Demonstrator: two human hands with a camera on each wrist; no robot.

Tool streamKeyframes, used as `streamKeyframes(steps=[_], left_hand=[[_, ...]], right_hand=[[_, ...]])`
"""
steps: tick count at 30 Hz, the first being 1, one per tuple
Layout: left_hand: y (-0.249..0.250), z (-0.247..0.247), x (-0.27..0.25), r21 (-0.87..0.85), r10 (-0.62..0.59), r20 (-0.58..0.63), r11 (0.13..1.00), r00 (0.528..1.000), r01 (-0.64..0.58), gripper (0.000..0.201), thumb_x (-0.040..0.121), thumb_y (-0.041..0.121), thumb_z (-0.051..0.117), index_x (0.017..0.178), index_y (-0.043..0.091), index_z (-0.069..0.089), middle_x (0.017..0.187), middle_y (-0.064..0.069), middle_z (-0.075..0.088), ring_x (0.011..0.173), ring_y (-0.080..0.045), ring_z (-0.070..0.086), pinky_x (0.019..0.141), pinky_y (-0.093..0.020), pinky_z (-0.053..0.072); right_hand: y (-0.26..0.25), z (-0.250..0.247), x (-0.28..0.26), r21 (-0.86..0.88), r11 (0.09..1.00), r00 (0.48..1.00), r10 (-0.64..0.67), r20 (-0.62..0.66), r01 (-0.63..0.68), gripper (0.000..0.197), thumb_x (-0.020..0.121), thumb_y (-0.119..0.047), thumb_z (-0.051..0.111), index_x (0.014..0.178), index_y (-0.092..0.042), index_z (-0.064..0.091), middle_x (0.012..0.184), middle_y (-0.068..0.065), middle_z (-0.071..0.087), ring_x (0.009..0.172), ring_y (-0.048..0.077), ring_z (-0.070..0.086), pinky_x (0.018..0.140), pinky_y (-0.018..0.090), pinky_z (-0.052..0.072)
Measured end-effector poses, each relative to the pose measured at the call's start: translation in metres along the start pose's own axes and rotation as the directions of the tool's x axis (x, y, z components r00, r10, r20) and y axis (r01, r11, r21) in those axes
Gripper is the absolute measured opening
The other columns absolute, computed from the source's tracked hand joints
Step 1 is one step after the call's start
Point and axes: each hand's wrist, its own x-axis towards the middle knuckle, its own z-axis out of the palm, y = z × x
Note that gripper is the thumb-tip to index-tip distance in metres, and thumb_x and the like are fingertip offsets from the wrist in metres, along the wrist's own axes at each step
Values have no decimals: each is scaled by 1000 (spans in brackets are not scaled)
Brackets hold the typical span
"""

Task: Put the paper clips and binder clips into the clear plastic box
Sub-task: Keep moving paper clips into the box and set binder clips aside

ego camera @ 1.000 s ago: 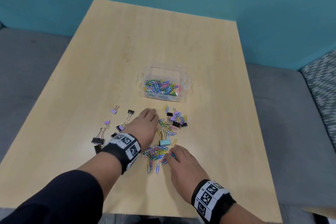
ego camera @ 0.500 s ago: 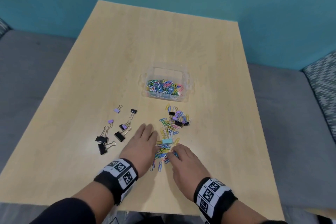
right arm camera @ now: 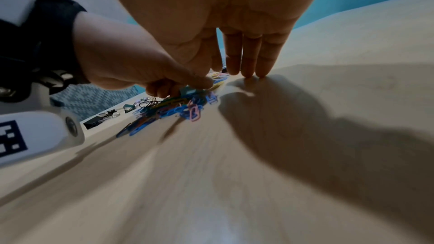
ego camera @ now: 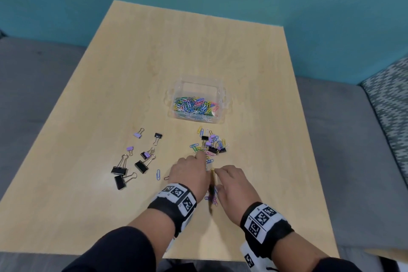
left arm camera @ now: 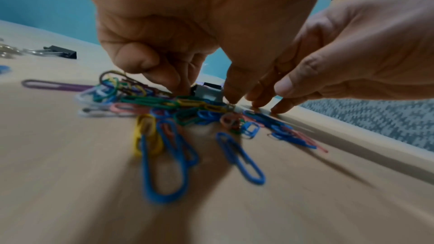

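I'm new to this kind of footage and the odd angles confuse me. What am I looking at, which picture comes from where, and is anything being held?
There is no machine: a person works with two bare hands, wearing bands with black-and-white markers on the wrists. The wide picture comes from a camera on the head, looking down at a wooden table. The two close, distorted pictures come from cameras on each wrist, looking along the fingers.

On the table a clear plastic box already holds many coloured paper clips. Nearer lies a loose pile of paper clips with some binder clips mixed in, and to the left a scatter of black and purple binder clips.

The left hand and right hand close in from both sides on the pile's near end, fingertips on the table. Nothing looks lifted yet; the left fingers curl among the clips, though whether they grip any I cannot tell.
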Motion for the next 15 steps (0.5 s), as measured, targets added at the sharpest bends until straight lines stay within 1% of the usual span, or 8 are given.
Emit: streamKeyframes(steps=[4,7,8,10,11,12,13,15], left_hand=[[-4,-9,0,-68,-10,23,998,1000,12,26,84,34,46,100,17,35,94,-5,58,82,-27,53,62,-33,36],[-15,-26,-4,-352,-70,101,931,992,101,23,81,34,48,95,20,35,80,-3,60,66,-21,52,57,-32,36],[-24,-29,-3,-481,-94,156,862,983,159,22,80,35,51,93,21,39,75,-3,61,62,-20,54,55,-32,37],[-46,-34,-2,-729,-123,254,627,959,274,17,77,35,57,86,23,48,71,-4,65,56,-18,56,52,-29,40],[-56,-36,-1,-798,-138,288,512,948,317,13,77,30,60,83,21,52,69,-5,64,52,-16,54,49,-27,39],[-67,-36,0,-821,-160,298,460,941,338,10,79,25,61,82,18,54,67,-5,62,49,-15,51,47,-26,37],[-77,-38,1,-815,-186,280,473,942,335,9,80,22,61,81,15,56,64,-4,61,47,-14,50,46,-25,36],[-92,-38,4,-755,-242,188,584,952,297,10,79,26,62,76,17,58,61,1,61,50,-15,52,49,-26,39]], right_hand=[[6,2,-6,14,1000,1000,3,-31,-2,34,82,-10,53,116,-13,56,112,5,54,103,26,49,88,33,45],[9,1,-4,25,1000,999,-3,-38,4,36,83,-11,53,119,-13,55,114,4,54,103,24,48,89,31,44],[9,1,-2,31,999,999,-7,-39,8,37,84,-11,53,120,-13,55,115,4,53,104,24,47,89,31,44],[7,-1,2,30,999,999,-24,-28,25,37,86,-11,52,123,-12,54,117,4,53,106,24,47,90,32,43],[5,-3,5,25,999,999,-39,-19,40,38,86,-10,52,124,-12,53,118,4,53,107,25,46,90,33,43],[2,-3,8,22,998,998,-60,-5,60,39,86,-9,52,124,-11,53,119,5,53,108,26,46,90,33,44],[-1,-4,12,16,996,996,-85,13,84,40,85,-9,52,125,-10,52,120,6,52,110,27,46,90,34,44],[-10,-4,23,-25,988,987,-151,55,153,42,82,-8,54,123,-8,51,119,9,53,109,30,47,89,37,46]])
